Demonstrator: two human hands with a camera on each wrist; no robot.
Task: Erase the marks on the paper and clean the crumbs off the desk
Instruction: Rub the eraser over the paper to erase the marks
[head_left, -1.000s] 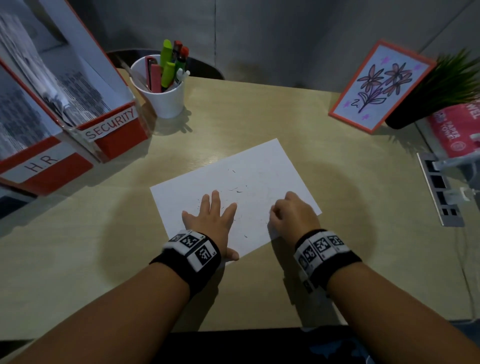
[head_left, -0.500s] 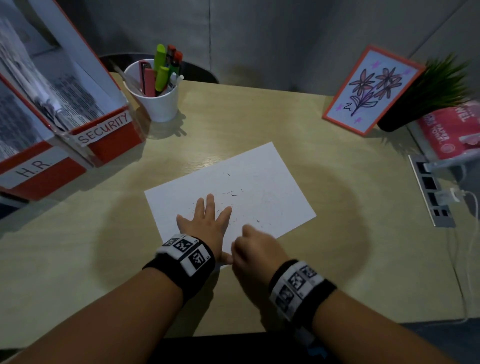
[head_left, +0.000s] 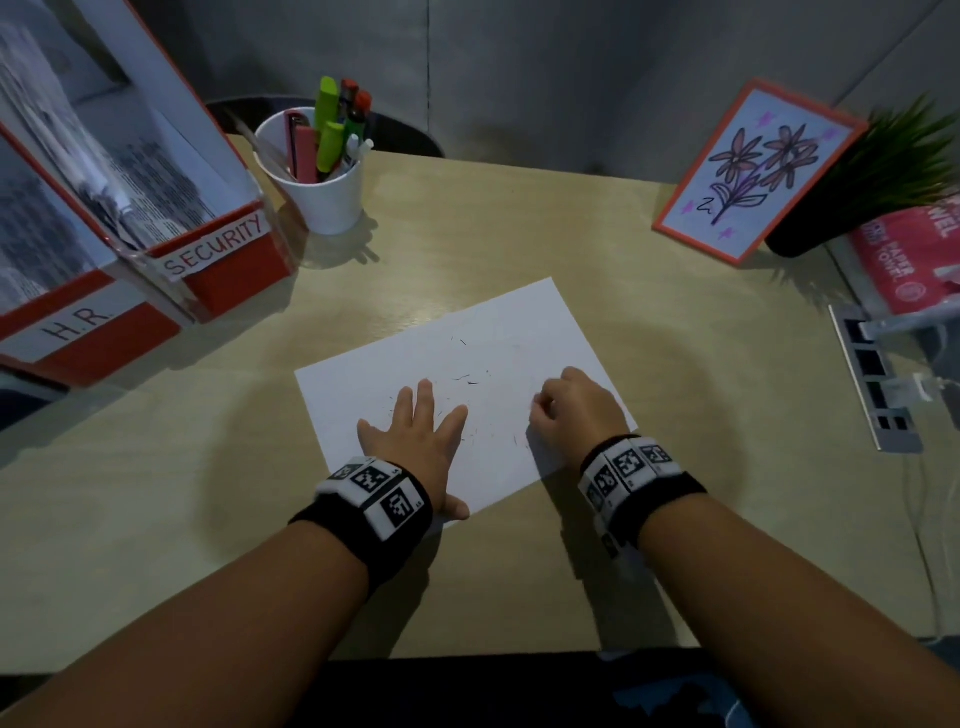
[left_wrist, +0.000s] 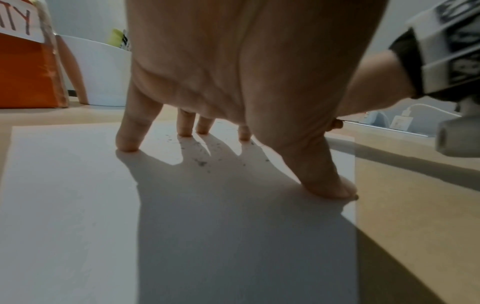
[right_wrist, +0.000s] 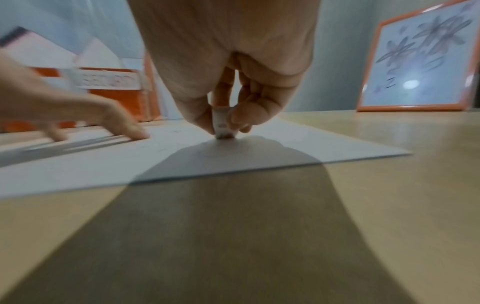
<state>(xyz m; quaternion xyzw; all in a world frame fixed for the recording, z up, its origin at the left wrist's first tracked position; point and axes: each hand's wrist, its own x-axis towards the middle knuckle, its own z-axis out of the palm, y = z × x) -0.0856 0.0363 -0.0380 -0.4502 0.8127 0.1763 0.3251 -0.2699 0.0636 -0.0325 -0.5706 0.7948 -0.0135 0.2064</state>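
A white sheet of paper (head_left: 498, 332) lies tilted on the wooden desk (head_left: 519, 218). Small dark eraser crumbs (head_left: 470, 382) are scattered over its middle, and crumbs (left_wrist: 200, 162) also show between my left fingers. My left hand (head_left: 415, 431) lies flat on the sheet's near left part, fingers spread, pressing the paper (left_wrist: 64, 185) down. My right hand (head_left: 571, 410) is curled over the sheet's right part. In the right wrist view its fingertips pinch a small white eraser (right_wrist: 223, 125), whose tip touches the paper (right_wrist: 78, 164).
Red file boxes labelled SECURITY (head_left: 218, 244) and H.R. stand at the back left beside a white cup of pens (head_left: 322, 182). A framed flower drawing (head_left: 753, 171), a potted plant (head_left: 893, 171) and a red paper towel pack (head_left: 914, 260) are at the back right, with a power strip (head_left: 872, 384).
My right hand with the eraser swung left beside my left hand half a second ago, then back to the right part of the sheet. My left hand has stayed pressed flat.
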